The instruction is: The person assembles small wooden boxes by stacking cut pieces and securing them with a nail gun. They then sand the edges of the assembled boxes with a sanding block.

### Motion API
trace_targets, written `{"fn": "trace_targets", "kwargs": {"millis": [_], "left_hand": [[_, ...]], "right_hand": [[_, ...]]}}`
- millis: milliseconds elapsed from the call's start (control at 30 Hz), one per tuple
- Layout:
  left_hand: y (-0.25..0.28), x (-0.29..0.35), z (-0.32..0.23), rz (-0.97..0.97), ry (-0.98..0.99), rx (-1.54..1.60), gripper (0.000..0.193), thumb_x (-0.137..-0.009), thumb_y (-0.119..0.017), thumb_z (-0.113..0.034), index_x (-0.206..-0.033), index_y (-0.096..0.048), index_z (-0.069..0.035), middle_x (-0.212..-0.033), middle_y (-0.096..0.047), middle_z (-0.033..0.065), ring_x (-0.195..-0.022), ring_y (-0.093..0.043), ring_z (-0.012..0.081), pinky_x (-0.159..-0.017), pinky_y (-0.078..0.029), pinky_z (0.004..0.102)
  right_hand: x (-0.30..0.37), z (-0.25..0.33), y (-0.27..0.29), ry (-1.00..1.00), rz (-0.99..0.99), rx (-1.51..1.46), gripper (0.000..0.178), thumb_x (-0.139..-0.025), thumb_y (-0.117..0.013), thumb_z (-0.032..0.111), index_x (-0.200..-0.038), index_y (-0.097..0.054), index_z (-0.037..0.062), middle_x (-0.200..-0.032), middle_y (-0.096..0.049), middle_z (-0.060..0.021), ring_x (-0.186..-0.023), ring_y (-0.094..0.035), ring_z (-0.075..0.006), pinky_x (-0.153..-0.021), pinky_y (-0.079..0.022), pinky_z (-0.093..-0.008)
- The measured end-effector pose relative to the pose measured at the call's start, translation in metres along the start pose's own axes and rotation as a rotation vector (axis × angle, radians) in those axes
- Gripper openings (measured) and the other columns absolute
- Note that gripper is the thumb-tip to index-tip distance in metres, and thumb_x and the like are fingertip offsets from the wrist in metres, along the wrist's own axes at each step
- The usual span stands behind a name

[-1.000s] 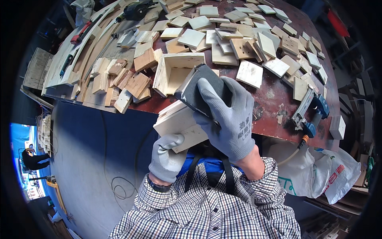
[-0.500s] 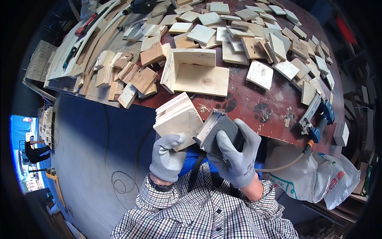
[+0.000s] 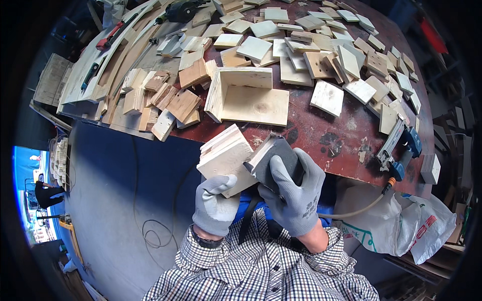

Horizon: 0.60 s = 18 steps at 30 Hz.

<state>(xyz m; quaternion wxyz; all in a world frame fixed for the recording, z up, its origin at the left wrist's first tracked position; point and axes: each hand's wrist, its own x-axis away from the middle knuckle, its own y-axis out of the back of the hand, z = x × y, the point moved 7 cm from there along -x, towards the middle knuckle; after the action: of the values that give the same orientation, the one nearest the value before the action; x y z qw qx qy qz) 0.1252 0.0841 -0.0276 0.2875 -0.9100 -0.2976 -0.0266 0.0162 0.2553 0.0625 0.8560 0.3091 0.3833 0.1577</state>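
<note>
In front of the table's near edge, my gloved left hand [image 3: 216,204] grips a thick, square plywood block [image 3: 226,156] by its lower edge, thumb on the face. My gloved right hand [image 3: 297,195] is closed around a sanding block [image 3: 279,161], a wooden core wrapped in dark grey abrasive sheet. The sanding block's left end is right beside the plywood's right edge; whether they touch I cannot tell. Just beyond, a box-like corner piece made of pale boards [image 3: 253,103] rests on the dark red table [image 3: 351,150].
Many loose wood squares [image 3: 326,98] cover the table's far part. A blue air nailer [image 3: 404,150] with a hose lies at the right edge, by a small wood block [image 3: 430,168]. White plastic bags [image 3: 386,220] hang below. Long boards and a red tool [image 3: 108,37] are far left.
Both hands have shifted slightly, the plywood block lower and a little to the right. The sanding block has turned slightly in my right hand. My view has also moved a little.
</note>
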Motion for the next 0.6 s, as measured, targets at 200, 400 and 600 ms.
{"fn": "trace_targets", "kwargs": {"millis": [200,400,600], "left_hand": [[0.031,-0.006,0.013,-0.089,0.0,-0.283,0.042,-0.086,-0.068,0.0,-0.127,-0.059,-0.004,-0.115,-0.067,0.0069,-0.108,-0.068,0.02,-0.107,-0.052,0.0407],[-0.03,0.0,0.002,0.025,0.148,0.023,0.035,-0.092,-0.064,0.005,-0.127,-0.059,-0.001,-0.123,-0.065,0.0116,-0.117,-0.065,0.0203,-0.106,-0.053,0.0347],[-0.042,0.008,-0.013,-0.079,0.221,0.114,0.041,-0.086,-0.067,0.0,-0.127,-0.06,-0.001,-0.121,-0.064,0.0109,-0.117,-0.064,0.0236,-0.11,-0.051,0.0388]], "right_hand": [[0.024,-0.031,0.016,-0.154,-0.033,-0.174,0.07,-0.079,-0.087,0.029,-0.142,-0.064,0.0086,-0.14,-0.055,-0.0278,-0.123,-0.054,-0.0419,-0.103,-0.043,-0.0501],[-0.062,-0.006,0.004,0.015,-0.055,-0.134,0.067,-0.087,-0.079,0.035,-0.149,-0.06,0.017,-0.137,-0.055,-0.025,-0.119,-0.055,-0.0404,-0.098,-0.041,-0.0526],[-0.07,-0.004,0.018,0.108,-0.119,-0.132,0.073,-0.083,-0.084,0.03,-0.149,-0.059,0.0122,-0.136,-0.057,-0.0238,-0.12,-0.055,-0.0396,-0.1,-0.042,-0.0498]]}}
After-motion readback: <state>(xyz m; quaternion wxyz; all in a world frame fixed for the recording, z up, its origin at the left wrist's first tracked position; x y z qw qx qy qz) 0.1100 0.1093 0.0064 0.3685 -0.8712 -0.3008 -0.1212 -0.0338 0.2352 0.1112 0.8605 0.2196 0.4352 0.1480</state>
